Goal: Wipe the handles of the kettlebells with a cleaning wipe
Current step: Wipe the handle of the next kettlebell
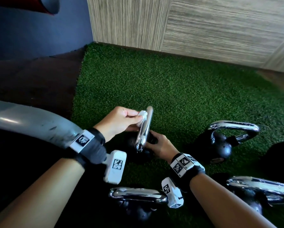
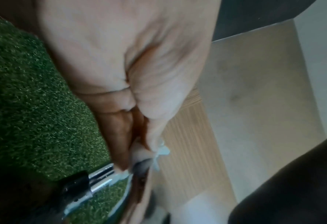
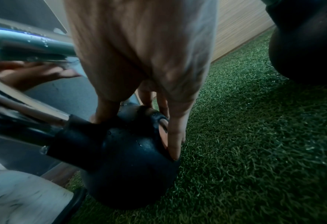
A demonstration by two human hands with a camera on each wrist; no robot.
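kettlebells [image 1: 217,145] on turf [image 1: 170,89] — wall [image 1: 203,27] behind

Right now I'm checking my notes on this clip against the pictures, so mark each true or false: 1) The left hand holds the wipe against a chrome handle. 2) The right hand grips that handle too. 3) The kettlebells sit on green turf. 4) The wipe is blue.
1) True: the left hand pinches the wipe against the chrome handle.
2) False: the right hand steadies the kettlebell's black body, its fingers on the ball.
3) True: they stand on green turf.
4) False: the wipe is white.
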